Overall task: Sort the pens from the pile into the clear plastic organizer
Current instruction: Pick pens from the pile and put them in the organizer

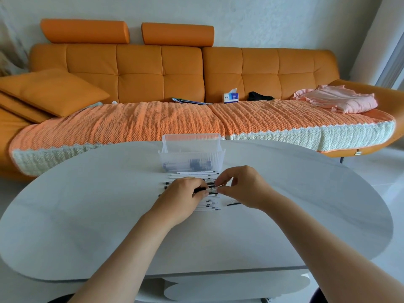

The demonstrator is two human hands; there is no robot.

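Observation:
A pile of white and black pens (pixel 192 176) lies in rows on the white table (pixel 87 204), just in front of the clear plastic organizer (pixel 192 157). The organizer stands upright and several dark pens show through its ribbed front wall. My left hand (pixel 181 199) is over the pile and grips a black pen (pixel 200 190). My right hand (pixel 242 186) pinches the right end of that same pen with fingertips and thumb. Both hands hide the middle of the pile. A small dark pen part (pixel 233 203) lies alone on the table to the right.
An orange sofa (pixel 153 68) with a knitted cover runs behind the table, carrying a tissue box (pixel 230 97), pink folded cloth (pixel 338 99) and cushions. The table's rounded front edge is near my forearms.

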